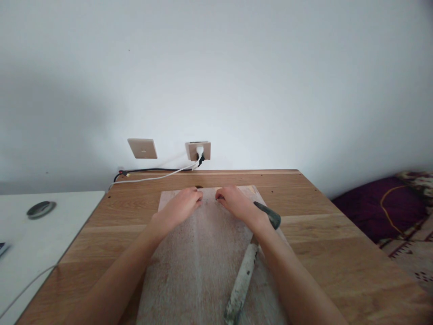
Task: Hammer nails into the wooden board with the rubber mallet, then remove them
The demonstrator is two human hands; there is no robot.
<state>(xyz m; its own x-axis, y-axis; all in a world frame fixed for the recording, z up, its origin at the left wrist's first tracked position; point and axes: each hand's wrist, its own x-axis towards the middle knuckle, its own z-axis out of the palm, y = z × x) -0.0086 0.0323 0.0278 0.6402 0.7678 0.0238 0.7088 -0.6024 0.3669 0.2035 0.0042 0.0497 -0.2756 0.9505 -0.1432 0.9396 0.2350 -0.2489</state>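
A worn, whitish wooden board (199,253) lies flat on the wooden table. My left hand (182,203) rests near its far edge, fingers curled in toward the middle. Opposite it, my right hand (235,201) is also closed, with its fingertips bent together just above the board. What either hand holds, if anything, is hidden or too small to make out. A hammer (241,284) with a dark head and a pale, worn handle lies slantwise on the board, and my right forearm covers part of it. Behind my left fingers, a small dark round thing (199,187) shows at the board's edge.
Behind the wooden table (314,239) rises a white wall with a socket (199,151) and a blank plate (142,148). White and black cables run along the table's back left. A white table (50,239) with a dark round object (41,209) adjoins on the left. Purple cloth (382,207) lies at right.
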